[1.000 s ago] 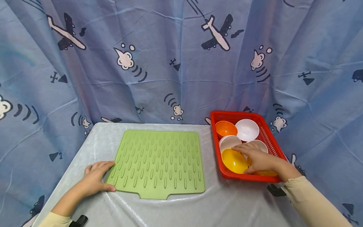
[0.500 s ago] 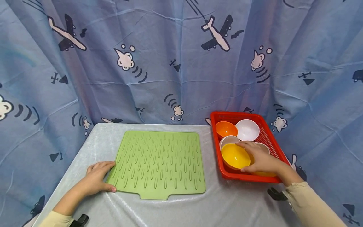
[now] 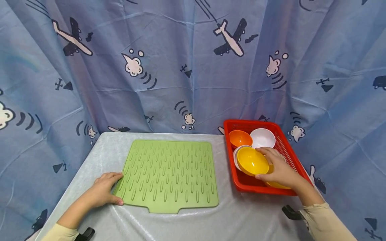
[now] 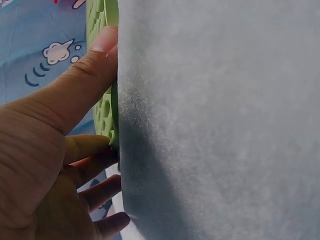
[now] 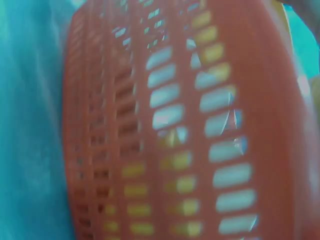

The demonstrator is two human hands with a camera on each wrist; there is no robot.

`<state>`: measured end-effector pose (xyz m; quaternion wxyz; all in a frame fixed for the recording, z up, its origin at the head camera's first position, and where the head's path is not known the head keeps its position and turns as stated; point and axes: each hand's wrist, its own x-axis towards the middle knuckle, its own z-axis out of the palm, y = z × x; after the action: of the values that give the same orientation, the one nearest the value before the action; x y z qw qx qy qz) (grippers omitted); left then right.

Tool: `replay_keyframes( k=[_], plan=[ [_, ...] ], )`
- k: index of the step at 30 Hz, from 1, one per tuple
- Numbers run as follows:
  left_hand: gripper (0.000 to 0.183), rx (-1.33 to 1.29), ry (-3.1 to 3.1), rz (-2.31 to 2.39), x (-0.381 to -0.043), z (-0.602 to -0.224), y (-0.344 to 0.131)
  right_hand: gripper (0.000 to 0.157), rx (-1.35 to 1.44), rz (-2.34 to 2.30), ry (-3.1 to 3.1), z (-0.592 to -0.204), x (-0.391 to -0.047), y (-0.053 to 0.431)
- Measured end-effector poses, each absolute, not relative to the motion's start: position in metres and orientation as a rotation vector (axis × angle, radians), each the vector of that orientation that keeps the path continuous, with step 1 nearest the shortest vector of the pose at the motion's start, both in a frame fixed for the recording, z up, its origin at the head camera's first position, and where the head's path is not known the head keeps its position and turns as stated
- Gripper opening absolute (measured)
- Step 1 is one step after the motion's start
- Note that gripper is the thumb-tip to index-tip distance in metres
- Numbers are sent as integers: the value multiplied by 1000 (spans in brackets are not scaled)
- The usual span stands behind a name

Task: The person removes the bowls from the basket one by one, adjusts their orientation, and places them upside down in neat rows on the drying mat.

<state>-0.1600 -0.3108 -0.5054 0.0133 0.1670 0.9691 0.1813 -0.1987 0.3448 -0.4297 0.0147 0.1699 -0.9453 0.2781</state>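
I find a curtained-off work spot, set up like a booth. A blue curtain [image 3: 193,77] printed with aeroplanes and cloud puffs hangs behind the bench [image 3: 199,224] and along both sides, creased and in folds. Pale grey cloth [image 3: 241,217] covers the bench top. The goods, a green mat [image 3: 166,170], a red basket [image 3: 256,188] and coloured bowls [image 3: 252,160], are of household kitchen type. A black device [image 3: 291,212] sits at each of my cuffs [image 3: 313,209]. Whether the wider premises are a home or a studio, I cannot determine.
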Motion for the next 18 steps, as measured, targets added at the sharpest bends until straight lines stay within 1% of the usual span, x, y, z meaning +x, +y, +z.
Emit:
replay_keyframes(
  k=[9, 13, 18],
  plan=[
    [113, 541, 3010, 641, -160, -508, -311, 99, 506, 942, -2855, -418, -189, 313],
    [114, 531, 2998, 676, -159, -511, -313, 102, 544, 992, -2824, -419, -187, 298],
    [113, 539, 2992, 724, -158, -513, -315, 99, 583, 1027, -2773, -423, -185, 278]
  ],
)
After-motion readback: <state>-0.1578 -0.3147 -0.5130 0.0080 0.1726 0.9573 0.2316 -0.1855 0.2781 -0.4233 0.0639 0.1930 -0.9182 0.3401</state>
